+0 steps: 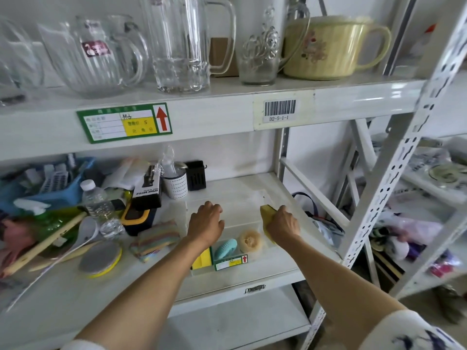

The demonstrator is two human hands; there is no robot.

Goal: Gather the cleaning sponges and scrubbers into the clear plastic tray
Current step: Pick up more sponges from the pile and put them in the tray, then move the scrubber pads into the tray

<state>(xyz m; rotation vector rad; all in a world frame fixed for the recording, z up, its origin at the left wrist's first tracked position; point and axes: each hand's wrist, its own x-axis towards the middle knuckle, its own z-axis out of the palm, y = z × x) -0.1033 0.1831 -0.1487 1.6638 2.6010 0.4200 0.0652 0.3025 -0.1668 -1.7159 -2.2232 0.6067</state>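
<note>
A clear plastic tray (242,205) lies on the lower shelf, a green label on its front wall. Inside it sit a teal silicone scrubber (225,247), a round beige loofah (250,240) and a yellow-green sponge (202,258), partly hidden by my left forearm. My left hand (206,223) rests palm-down over the tray's left side, fingers curled, with nothing visible in it. Over the tray's right edge my right hand (283,224) is shut on a yellow sponge (267,212). A rainbow-striped cloth pad (155,239) and a round grey-and-yellow scrubber (99,258) lie on the shelf left of the tray.
The shelf's left half is crowded: a water bottle (97,203), a spray-bottle box (147,188), a blue basket (50,184), wooden utensils (45,245). Behind the tray stand a white cup (175,184) and a black holder (195,175). Glass jugs fill the upper shelf. A steel upright (394,178) stands right.
</note>
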